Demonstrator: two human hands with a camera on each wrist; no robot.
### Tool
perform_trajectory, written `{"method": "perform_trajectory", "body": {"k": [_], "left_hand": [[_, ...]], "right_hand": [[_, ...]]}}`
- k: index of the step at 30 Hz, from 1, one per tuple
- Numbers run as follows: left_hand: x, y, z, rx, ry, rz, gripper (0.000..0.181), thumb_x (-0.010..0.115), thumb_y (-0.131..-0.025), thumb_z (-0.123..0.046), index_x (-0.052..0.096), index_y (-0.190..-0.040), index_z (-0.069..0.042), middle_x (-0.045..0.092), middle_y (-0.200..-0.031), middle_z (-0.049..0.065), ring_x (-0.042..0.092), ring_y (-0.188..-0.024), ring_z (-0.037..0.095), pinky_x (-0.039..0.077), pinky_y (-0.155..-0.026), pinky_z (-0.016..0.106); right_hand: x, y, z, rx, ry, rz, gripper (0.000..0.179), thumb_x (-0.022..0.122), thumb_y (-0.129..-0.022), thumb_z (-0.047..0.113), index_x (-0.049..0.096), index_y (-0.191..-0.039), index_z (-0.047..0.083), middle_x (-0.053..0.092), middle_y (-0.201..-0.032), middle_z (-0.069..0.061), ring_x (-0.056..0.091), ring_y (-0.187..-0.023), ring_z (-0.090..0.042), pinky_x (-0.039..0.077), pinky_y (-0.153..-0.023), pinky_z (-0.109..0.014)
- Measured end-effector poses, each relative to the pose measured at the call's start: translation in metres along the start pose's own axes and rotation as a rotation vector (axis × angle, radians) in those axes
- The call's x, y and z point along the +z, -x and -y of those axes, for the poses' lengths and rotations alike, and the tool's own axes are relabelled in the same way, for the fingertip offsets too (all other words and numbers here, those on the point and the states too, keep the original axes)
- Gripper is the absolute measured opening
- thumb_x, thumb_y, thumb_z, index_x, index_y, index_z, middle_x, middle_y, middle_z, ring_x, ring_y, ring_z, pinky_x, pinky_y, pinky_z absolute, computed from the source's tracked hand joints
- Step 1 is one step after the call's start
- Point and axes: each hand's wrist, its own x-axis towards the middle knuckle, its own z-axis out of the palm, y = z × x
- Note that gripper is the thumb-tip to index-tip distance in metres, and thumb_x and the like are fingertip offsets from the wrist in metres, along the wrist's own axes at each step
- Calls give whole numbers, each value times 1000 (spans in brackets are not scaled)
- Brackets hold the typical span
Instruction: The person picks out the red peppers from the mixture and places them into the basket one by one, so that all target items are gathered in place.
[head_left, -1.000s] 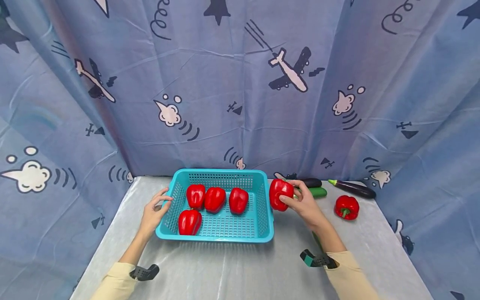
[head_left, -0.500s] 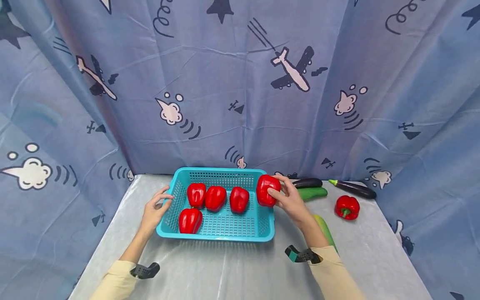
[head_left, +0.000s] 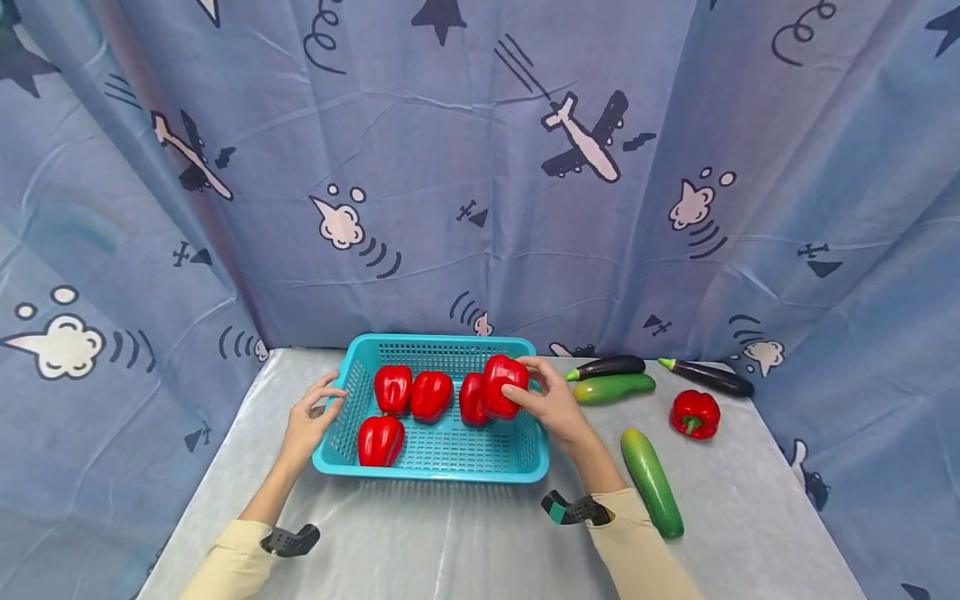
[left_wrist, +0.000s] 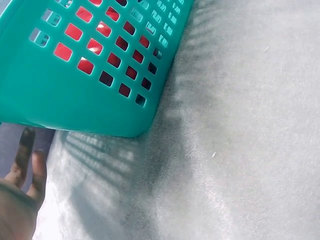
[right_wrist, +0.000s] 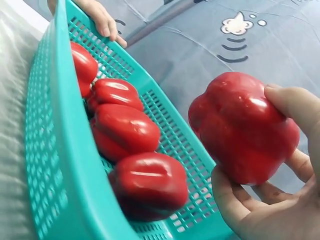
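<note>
Right wrist | held pepper [right_wrist: 242,127] apart from basketed peppers [right_wrist: 150,185] | head: overlapping one

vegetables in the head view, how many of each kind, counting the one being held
Red peppers: 6 (4 in the basket, 1 in the right hand, 1 on the table)
Eggplants: 2
Cucumbers: 2
Total: 10
</note>
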Motion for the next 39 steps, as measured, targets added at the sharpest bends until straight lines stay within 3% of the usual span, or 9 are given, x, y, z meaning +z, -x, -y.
{"method": "perform_trajectory", "body": {"k": [6,10,16,20,26,32,39], "left_hand": [[1,0,2,4,22,0,17,64,-97,7,64,-109,19,43,-146,35,39,-136,48,48,-85,22],[1,0,3,10,32,-3,16,64,-97,7,64,-109,19,43,-146,36,38,-136,48,49,-84,21],[1,0,2,15,27,-2,16,64,-97,7,65,-109,18,44,-145,36,39,-136,48,48,-86,21],[1,0,2,11,22,-1,16,64,-97,6,65,-109,17,43,-146,35,39,-136,48,47,-88,22],[1,0,2,12,23,-4,16,64,-97,7,65,-109,18,43,-146,35,38,-137,48,47,-89,22],[1,0,2,12,22,-6,16,64,-97,6,65,-109,17,43,-146,35,39,-136,48,47,-88,22],[1,0,2,8,23,-6,16,64,-97,6,65,-109,17,44,-146,35,39,-136,48,47,-87,22]], "right_hand": [[18,-3,-6,-4,-134,53,54,66,-100,10,41,-148,13,45,-144,-19,47,-127,-44,54,-83,-57],[28,-3,-7,-6,-142,89,52,66,-101,12,45,-148,17,41,-144,-19,46,-128,-45,56,-79,-56],[40,-2,-8,-15,-81,115,64,79,-89,8,52,-146,20,46,-140,-16,55,-119,-44,58,-81,-48],[47,-1,-9,-44,-26,130,73,85,-83,8,50,-146,21,48,-139,-13,53,-122,-40,57,-85,-45],[57,-1,-13,-61,9,139,77,86,-82,11,47,-148,21,48,-140,-13,48,-126,-37,56,-87,-45],[67,-1,-13,-16,54,135,80,87,-81,16,45,-149,22,48,-142,-12,49,-126,-36,57,-84,-44],[79,-3,-17,-1,101,195,81,88,-80,15,47,-149,20,48,-139,-10,48,-125,-35,58,-83,-43]]}}
